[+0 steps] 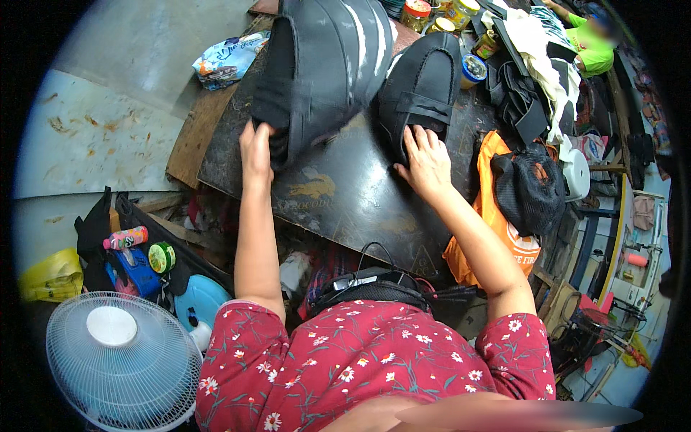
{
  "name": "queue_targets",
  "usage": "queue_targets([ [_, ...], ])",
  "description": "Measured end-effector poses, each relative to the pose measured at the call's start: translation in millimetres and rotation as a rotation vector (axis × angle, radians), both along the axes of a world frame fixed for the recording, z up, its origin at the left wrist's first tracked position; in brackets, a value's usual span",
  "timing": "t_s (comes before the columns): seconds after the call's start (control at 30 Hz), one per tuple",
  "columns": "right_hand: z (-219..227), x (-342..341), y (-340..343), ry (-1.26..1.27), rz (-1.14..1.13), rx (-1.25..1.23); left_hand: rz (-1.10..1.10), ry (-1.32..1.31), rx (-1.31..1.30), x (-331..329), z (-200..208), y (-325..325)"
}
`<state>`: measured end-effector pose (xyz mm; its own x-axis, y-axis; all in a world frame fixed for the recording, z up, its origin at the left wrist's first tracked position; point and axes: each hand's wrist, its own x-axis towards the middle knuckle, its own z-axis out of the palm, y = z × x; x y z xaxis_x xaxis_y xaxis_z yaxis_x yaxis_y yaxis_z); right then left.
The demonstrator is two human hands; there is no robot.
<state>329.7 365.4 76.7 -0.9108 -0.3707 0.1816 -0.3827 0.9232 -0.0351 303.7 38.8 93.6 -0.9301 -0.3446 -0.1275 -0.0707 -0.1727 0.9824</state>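
A nested stack of black loafer uppers [327,72] with white streaks along the edges tilts over the dark tabletop [345,219]. My left hand [257,153] is closed on its near left edge, thumb on the near side, some fingers hidden behind. To its right lies a single black loafer upper [426,75] with a stitched toe and a strap, toe pointing away from me. My right hand [426,155] rests at its near opening. Its fingers are stretched into the opening and the thumb stands apart at the left edge.
Jars [440,25] and a blue-rimmed tub [473,68] stand behind the uppers. Black pieces [518,101] lie at the right. An orange bag [493,223] hangs by the table's right edge. A fan [122,367] stands lower left. Another person [592,50] sits far right.
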Motion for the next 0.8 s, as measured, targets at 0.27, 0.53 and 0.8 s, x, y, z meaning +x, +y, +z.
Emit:
queue_targets([
  [0.27, -11, 1, 6, 0.069, 0.057, -0.007, -0.014, -0.149, -0.475, 127, -23, 32],
  [0.53, 2, -12, 10, -0.019, -0.005, 0.033, -0.077, -0.400, -0.585, 183, -39, 51],
  [0.8, 2, -43, 4, -0.038, -0.040, -0.063, -0.168, -0.365, -0.613, 170, -47, 56],
])
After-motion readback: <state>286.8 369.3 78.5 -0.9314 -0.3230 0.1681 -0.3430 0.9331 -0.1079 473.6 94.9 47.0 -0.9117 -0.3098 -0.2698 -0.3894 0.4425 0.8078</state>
